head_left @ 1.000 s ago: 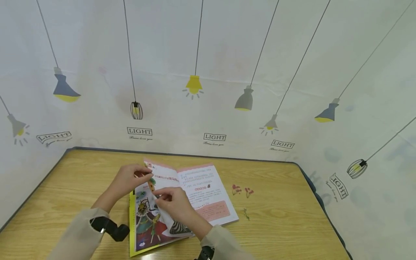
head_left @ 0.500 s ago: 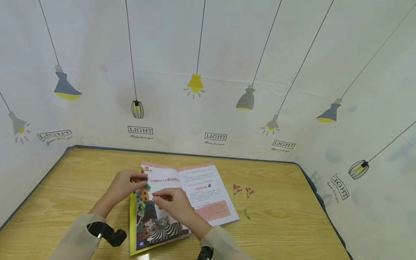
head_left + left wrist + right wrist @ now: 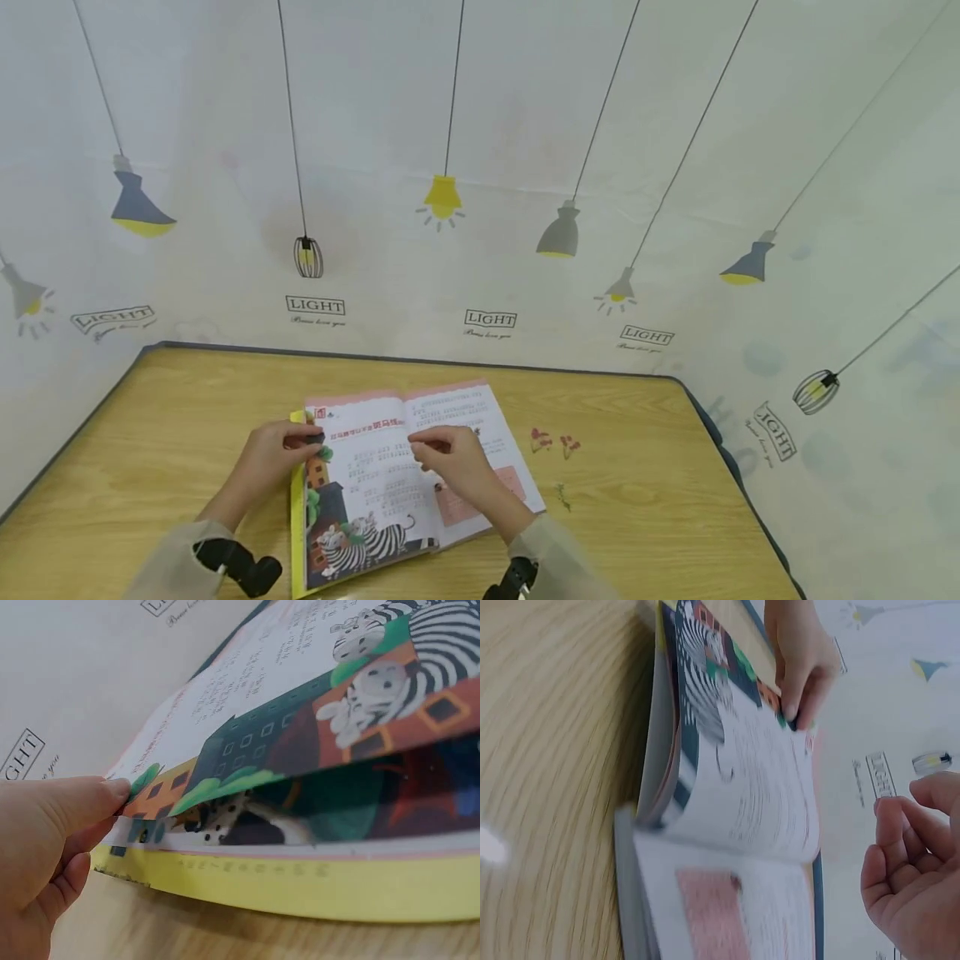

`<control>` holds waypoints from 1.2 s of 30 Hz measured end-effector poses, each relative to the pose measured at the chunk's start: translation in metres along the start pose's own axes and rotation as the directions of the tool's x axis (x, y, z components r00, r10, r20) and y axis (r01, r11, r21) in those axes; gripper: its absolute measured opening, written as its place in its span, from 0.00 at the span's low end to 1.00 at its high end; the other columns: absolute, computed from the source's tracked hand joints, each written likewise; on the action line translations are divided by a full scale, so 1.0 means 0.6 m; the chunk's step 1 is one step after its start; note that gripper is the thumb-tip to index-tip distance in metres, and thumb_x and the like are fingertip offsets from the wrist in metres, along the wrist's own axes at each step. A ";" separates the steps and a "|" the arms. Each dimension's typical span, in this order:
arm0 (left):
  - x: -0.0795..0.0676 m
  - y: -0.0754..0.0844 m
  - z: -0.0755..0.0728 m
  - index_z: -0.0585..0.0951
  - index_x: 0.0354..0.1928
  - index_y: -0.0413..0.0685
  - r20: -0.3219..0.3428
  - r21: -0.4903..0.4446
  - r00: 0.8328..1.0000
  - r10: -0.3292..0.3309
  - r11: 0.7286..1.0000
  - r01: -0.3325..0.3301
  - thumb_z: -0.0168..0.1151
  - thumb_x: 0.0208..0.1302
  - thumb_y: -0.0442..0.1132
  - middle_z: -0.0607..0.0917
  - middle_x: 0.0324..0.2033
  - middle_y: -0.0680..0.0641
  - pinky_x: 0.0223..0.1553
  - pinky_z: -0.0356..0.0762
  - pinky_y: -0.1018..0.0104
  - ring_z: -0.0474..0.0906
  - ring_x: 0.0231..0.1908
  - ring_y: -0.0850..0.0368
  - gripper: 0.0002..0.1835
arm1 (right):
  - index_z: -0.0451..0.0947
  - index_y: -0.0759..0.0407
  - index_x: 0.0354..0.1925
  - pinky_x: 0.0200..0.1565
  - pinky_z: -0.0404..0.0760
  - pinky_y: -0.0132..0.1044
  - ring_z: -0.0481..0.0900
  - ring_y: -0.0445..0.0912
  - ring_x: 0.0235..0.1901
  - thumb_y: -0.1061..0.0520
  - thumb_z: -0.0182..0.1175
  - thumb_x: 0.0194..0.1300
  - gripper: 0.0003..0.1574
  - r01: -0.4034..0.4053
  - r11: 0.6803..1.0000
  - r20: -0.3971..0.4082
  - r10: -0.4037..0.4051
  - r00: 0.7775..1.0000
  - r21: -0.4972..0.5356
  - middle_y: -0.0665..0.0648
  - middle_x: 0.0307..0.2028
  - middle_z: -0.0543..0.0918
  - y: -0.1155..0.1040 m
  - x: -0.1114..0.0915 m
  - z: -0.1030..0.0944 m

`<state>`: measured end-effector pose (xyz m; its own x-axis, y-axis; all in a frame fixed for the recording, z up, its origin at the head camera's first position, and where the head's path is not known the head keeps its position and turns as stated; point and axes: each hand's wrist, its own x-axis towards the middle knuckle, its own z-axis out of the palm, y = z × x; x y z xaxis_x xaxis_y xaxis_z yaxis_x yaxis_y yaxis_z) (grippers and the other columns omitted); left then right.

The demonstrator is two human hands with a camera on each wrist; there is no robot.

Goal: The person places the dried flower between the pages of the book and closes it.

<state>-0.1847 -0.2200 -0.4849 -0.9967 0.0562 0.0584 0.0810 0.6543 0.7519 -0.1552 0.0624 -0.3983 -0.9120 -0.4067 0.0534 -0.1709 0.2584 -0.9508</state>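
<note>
An open picture book (image 3: 450,408) with a yellow cover edge lies on the wooden table. Its left page (image 3: 375,475) shows printed text, a building and zebras. My left hand (image 3: 273,454) pinches the outer edge of that page. In the left wrist view, the page (image 3: 247,727) bows up over another illustrated page (image 3: 352,810), with a gap between them. Above the middle of the book is my right hand (image 3: 457,462). Its fingers are loosely bent and hold nothing; in the right wrist view, the right hand (image 3: 919,862) is apart from the paper.
Two small red flower sprigs (image 3: 553,442) lie right of the book, and a thin green sprig (image 3: 562,497) lies nearer. A pale curtain or wall covering (image 3: 397,250) printed with lamps surrounds the table (image 3: 645,467). A black device (image 3: 243,567) is strapped to my left wrist.
The page came over to the left, covering the earlier illustration and showing the zebra page. My left hand moved slightly left and down with its edge; my right hand moved right, off that page.
</note>
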 end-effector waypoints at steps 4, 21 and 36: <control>-0.003 -0.011 0.011 0.82 0.45 0.36 -0.021 0.005 1.000 -0.019 1.000 0.019 0.65 0.57 0.34 0.80 0.38 0.42 0.31 0.74 0.67 0.75 0.34 0.55 0.14 | 0.79 0.73 0.44 0.28 0.75 0.30 0.79 0.54 0.28 0.66 0.55 0.64 0.13 -0.019 0.999 -0.019 0.019 1.000 -0.034 0.65 0.31 0.81 0.029 -0.003 -0.030; -0.011 -0.028 0.033 0.83 0.42 0.34 -0.087 0.085 0.996 0.014 0.996 -0.007 0.67 0.54 0.32 0.76 0.32 0.44 0.30 0.74 0.67 0.75 0.32 0.54 0.13 | 0.78 0.74 0.46 0.45 0.74 0.52 0.80 0.54 0.33 0.65 0.58 0.62 0.15 -0.220 0.967 -0.264 0.181 0.947 -0.126 0.63 0.35 0.82 0.157 -0.025 -0.179; -0.015 -0.042 0.044 0.83 0.42 0.34 -0.103 0.056 0.994 0.024 0.998 -0.019 0.66 0.55 0.33 0.74 0.32 0.45 0.29 0.70 0.70 0.71 0.31 0.55 0.12 | 0.80 0.74 0.41 0.32 0.75 0.33 0.77 0.44 0.31 0.65 0.62 0.59 0.13 -0.311 0.920 -0.323 0.227 0.919 -0.238 0.61 0.35 0.82 0.215 -0.096 -0.242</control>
<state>-0.1775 -0.2171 -0.5214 -0.9895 -0.0062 0.1444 0.0997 0.6942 0.7129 -0.1787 0.2467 -0.4795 -0.9972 -0.0316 -0.0682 0.0379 0.5730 -0.8187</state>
